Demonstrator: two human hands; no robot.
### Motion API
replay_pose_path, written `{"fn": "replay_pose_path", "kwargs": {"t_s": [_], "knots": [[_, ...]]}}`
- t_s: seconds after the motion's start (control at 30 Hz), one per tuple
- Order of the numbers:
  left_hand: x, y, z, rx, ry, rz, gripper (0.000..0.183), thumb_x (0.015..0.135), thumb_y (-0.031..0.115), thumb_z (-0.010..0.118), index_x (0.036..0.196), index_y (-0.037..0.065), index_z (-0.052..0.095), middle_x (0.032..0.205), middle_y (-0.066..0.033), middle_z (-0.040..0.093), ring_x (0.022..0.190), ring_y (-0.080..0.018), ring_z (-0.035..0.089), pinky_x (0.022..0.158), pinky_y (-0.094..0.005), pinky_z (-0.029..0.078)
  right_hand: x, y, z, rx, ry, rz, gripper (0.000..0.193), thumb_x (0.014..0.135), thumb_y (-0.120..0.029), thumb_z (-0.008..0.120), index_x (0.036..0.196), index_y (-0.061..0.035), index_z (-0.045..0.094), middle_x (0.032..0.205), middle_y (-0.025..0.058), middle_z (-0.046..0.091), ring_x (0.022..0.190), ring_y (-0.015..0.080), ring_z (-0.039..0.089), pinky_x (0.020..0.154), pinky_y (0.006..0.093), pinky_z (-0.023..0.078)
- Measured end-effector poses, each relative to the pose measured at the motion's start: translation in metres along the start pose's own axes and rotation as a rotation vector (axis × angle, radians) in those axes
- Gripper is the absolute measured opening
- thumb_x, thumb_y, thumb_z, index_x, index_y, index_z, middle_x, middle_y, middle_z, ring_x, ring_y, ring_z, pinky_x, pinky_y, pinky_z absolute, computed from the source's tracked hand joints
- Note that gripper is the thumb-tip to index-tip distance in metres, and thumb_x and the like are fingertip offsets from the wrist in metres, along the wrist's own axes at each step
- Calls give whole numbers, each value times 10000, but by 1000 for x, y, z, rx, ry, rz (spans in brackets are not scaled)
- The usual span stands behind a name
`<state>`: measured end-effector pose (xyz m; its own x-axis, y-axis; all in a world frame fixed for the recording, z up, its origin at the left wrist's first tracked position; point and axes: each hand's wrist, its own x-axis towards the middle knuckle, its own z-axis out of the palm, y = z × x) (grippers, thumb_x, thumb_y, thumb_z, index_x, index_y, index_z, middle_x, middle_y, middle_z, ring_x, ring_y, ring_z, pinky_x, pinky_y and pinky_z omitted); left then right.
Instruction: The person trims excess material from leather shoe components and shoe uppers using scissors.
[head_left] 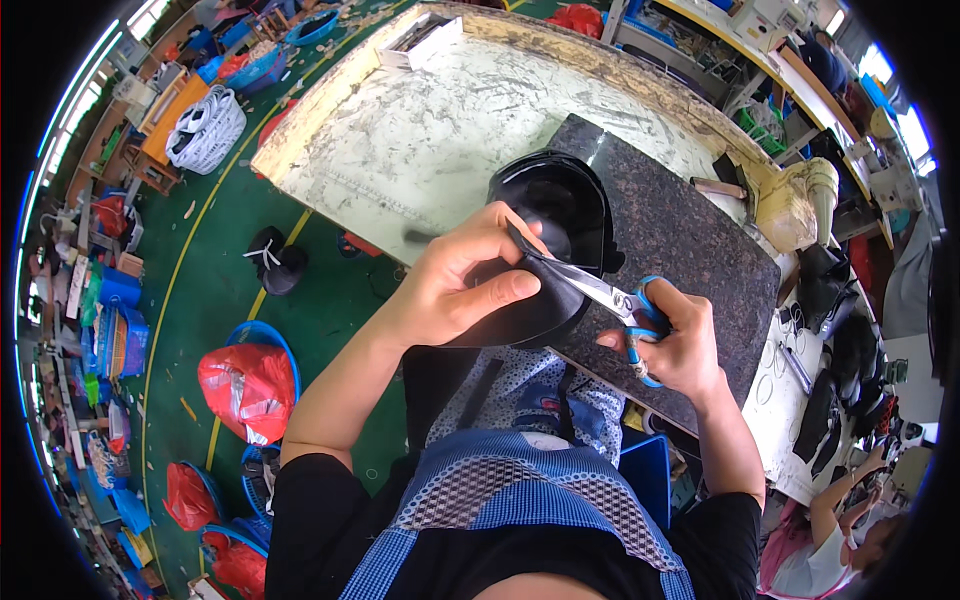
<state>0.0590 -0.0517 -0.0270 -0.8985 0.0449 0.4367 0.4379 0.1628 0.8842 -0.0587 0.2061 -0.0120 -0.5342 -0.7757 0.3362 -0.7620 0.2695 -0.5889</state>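
Note:
My left hand [455, 282] pinches the upper edge of a black, curved piece of leather-like material [535, 308] between thumb and fingers. In my right hand [682, 345] is a pair of scissors [612, 296] with blue-wrapped handles. Their metal blades point left and lie along the piece's edge, close to my left fingertips. Whether the blades are fully together is hard to make out. Just beyond my left hand, a glossy black bowl-shaped thing [560, 190] rests partly on a dark speckled stone slab [680, 250].
The slab lies on a worn white worktable [450, 100] with a raised rim. A white box [420, 42] stands at its far left corner. At left, tubs with red bags [250, 390] stand on the green floor. Another person [840, 540] sits at the lower right.

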Motion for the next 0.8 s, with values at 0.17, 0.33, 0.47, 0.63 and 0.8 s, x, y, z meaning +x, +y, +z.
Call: {"fn": "replay_pose_path", "kwargs": {"t_s": [0.17, 0.33, 0.47, 0.63, 0.8], "knots": [[3, 2, 20, -83, 62, -22, 133, 928, 85, 661, 941, -22, 585, 1082, -72, 514, 932, -122, 489, 830, -256, 376, 8, -4, 0, 54, -28, 50, 547, 705, -398, 865, 709, -41, 451, 556, 29, 395, 514, 126, 353, 472, 295, 322], [6, 9, 22, 34, 95, -17, 136, 917, 103, 667, 907, 2, 575, 1033, -73, 541, 959, -190, 524, 876, -298, 404, 14, -13, -9, 5, -87, 47, 510, 698, -383, 857, 767, -32, 493, 599, 61, 459, 532, 202, 464, 501, 331, 382], [8, 8, 21, 75, 65, 49, 155, 919, 101, 668, 998, -18, 607, 1075, -83, 545, 956, -158, 511, 865, -280, 398, 20, -17, -11, 14, -97, 13, 466, 688, -339, 855, 793, -31, 523, 624, 86, 504, 533, 264, 548, 520, 359, 429], [8, 5, 20, 131, 108, 88, 201, 899, 119, 691, 1037, -25, 671, 1083, -89, 572, 982, -188, 551, 889, -307, 423, 18, -18, -12, -60, -79, 18, 472, 683, -337, 858, 775, -33, 509, 607, 87, 491, 527, 274, 550, 506, 363, 423], [8, 10, 22, 143, 117, 42, 185, 892, 120, 699, 994, -28, 655, 1051, -92, 575, 954, -183, 542, 865, -301, 419, 13, -13, -9, -105, -43, -31, 470, 673, -309, 870, 742, -34, 494, 597, 86, 500, 519, 279, 573, 480, 352, 425]]}}
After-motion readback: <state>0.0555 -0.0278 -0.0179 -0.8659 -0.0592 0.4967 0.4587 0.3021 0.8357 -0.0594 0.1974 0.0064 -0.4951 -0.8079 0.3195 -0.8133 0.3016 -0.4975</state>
